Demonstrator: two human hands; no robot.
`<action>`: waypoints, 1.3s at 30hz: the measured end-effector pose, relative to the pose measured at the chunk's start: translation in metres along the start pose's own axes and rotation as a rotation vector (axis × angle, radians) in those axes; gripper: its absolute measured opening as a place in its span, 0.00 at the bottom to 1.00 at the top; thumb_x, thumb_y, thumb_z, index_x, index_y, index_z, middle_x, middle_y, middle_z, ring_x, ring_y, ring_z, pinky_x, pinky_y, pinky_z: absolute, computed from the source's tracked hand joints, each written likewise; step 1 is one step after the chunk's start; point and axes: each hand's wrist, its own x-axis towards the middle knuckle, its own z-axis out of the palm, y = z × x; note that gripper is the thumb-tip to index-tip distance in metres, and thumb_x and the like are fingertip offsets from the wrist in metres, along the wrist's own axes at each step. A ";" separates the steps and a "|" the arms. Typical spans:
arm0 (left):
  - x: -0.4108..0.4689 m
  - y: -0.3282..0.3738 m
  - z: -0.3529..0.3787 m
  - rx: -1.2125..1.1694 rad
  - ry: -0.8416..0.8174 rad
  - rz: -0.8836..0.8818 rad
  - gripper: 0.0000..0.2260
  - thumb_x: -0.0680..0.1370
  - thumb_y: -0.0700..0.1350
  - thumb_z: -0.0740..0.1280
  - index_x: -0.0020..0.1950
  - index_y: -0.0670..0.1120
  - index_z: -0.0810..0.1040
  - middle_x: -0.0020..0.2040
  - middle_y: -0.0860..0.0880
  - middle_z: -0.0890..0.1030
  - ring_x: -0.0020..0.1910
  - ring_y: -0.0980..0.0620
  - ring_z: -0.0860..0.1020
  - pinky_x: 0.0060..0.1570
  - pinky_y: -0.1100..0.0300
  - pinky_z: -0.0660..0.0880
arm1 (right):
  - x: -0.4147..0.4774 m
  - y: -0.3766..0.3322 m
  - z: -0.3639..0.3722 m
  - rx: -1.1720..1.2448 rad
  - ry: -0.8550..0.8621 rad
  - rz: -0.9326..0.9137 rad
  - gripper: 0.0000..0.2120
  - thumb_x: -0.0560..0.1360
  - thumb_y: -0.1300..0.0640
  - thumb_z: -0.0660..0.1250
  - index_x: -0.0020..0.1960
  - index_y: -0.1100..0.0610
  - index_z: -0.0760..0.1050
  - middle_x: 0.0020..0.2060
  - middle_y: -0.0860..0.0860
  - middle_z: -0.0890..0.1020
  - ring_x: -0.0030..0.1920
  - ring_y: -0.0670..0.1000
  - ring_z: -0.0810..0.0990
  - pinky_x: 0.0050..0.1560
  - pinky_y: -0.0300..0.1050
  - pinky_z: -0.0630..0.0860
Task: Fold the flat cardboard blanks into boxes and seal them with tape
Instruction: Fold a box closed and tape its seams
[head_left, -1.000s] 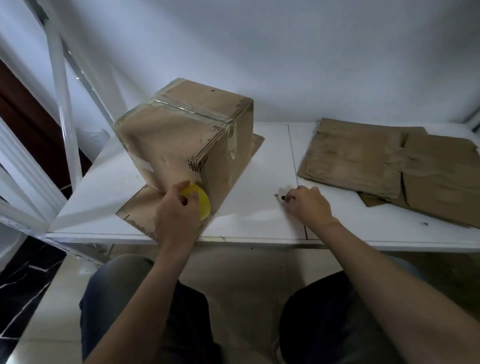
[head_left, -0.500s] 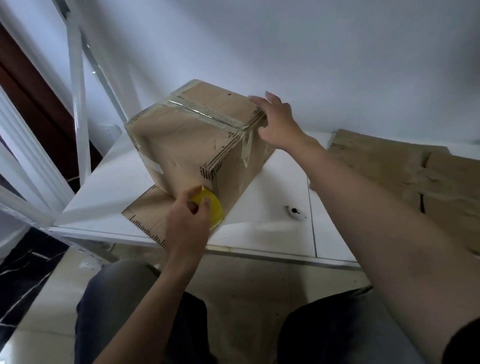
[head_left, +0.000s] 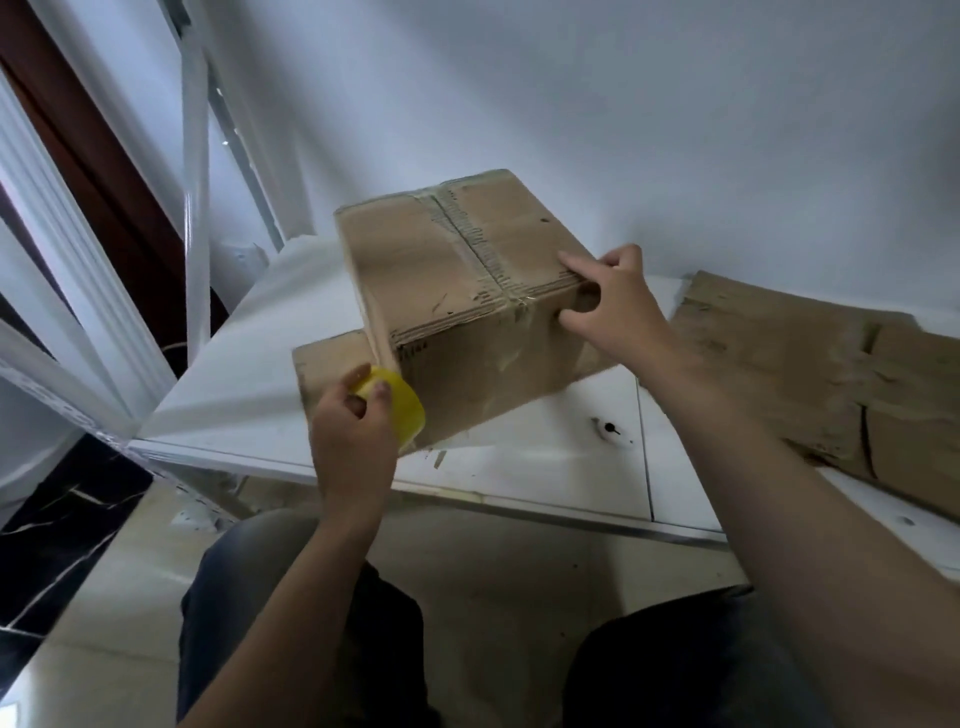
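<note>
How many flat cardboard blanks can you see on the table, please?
3: a blank under the box; a second blank and a third blank overlapping at the right. More may be hidden beneath that pile.

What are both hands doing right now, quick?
Left hand: grip closed round the round yellow tape roll.
Right hand: grip pinching the top edge of the brown cardboard box.
</note>
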 end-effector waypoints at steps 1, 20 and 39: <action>0.008 0.001 -0.004 0.018 0.003 0.008 0.16 0.83 0.49 0.65 0.70 0.49 0.76 0.58 0.51 0.77 0.56 0.50 0.76 0.57 0.47 0.79 | -0.006 -0.001 0.003 0.007 0.029 0.002 0.31 0.73 0.56 0.73 0.74 0.46 0.71 0.58 0.50 0.64 0.54 0.46 0.72 0.59 0.34 0.68; -0.006 0.066 -0.045 -0.344 -0.374 -0.124 0.13 0.84 0.44 0.62 0.63 0.56 0.83 0.61 0.46 0.78 0.55 0.42 0.81 0.46 0.50 0.83 | -0.095 -0.117 0.024 0.102 -0.212 -0.220 0.39 0.60 0.31 0.76 0.62 0.43 0.63 0.53 0.41 0.76 0.53 0.42 0.77 0.52 0.42 0.79; -0.018 0.088 -0.031 -0.825 -0.538 -0.752 0.06 0.79 0.39 0.68 0.53 0.46 0.84 0.44 0.48 0.83 0.43 0.53 0.79 0.46 0.63 0.72 | -0.115 -0.117 0.000 -0.204 -0.081 -0.509 0.19 0.73 0.48 0.73 0.59 0.41 0.69 0.55 0.39 0.76 0.51 0.41 0.70 0.41 0.43 0.74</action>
